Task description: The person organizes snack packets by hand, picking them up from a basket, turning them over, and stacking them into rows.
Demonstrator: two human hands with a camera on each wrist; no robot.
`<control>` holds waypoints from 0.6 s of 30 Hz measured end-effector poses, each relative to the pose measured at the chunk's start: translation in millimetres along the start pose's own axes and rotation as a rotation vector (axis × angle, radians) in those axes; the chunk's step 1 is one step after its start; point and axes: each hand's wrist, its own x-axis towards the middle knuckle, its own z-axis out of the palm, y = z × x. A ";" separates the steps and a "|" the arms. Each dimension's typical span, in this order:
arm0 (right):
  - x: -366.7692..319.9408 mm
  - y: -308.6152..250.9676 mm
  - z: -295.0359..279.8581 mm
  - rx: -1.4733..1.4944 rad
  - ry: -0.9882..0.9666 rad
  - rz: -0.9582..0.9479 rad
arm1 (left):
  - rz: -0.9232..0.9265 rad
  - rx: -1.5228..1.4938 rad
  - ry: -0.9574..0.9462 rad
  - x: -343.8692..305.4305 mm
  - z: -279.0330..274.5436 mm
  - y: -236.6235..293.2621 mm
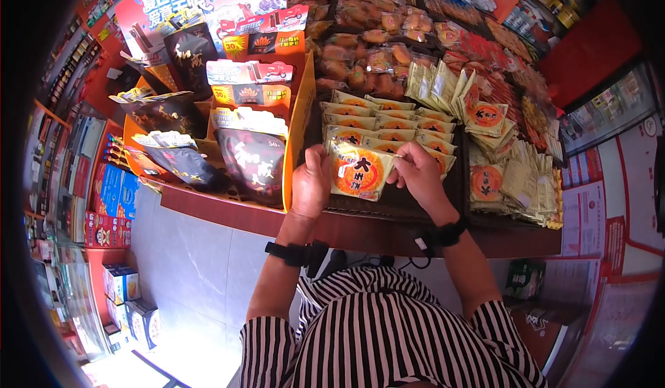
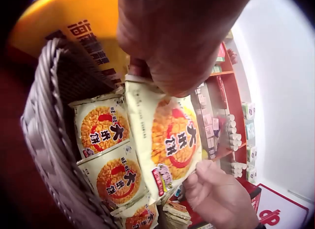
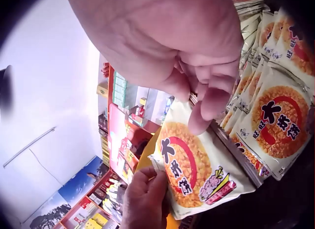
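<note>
Both hands hold one cream snack packet (image 1: 358,171) with an orange round cracker picture, above the front of a basket. The left hand (image 1: 312,184) pinches its left edge and the right hand (image 1: 418,177) pinches its right edge. In the left wrist view the packet (image 2: 167,135) hangs from the left hand (image 2: 182,32), while the right hand (image 2: 216,194) grips the opposite edge. The right wrist view shows the right hand (image 3: 172,47) with thumb and fingers on the packet (image 3: 197,160). Rows of similar packets (image 1: 398,135) stand just behind it.
An orange display box (image 1: 299,125) with dark pouches (image 1: 251,163) stands at the left. More cream packets (image 1: 516,180) lie in a pile at the right. Behind are bagged breads (image 1: 377,35). A woven basket rim (image 2: 44,125) runs beside the packets. The brown table edge (image 1: 228,220) is in front.
</note>
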 end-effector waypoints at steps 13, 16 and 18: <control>54.8 70.1 23.8 -0.074 0.097 0.024 | -0.232 0.076 -0.272 0.9 17.9 -29.8; 59.3 79.8 26.4 -0.115 0.070 0.004 | -0.173 0.113 -0.229 -7.4 19.1 -36.0; 61.9 81.3 27.3 -0.087 0.076 0.023 | -0.119 0.138 -0.187 -10.9 17.2 -32.8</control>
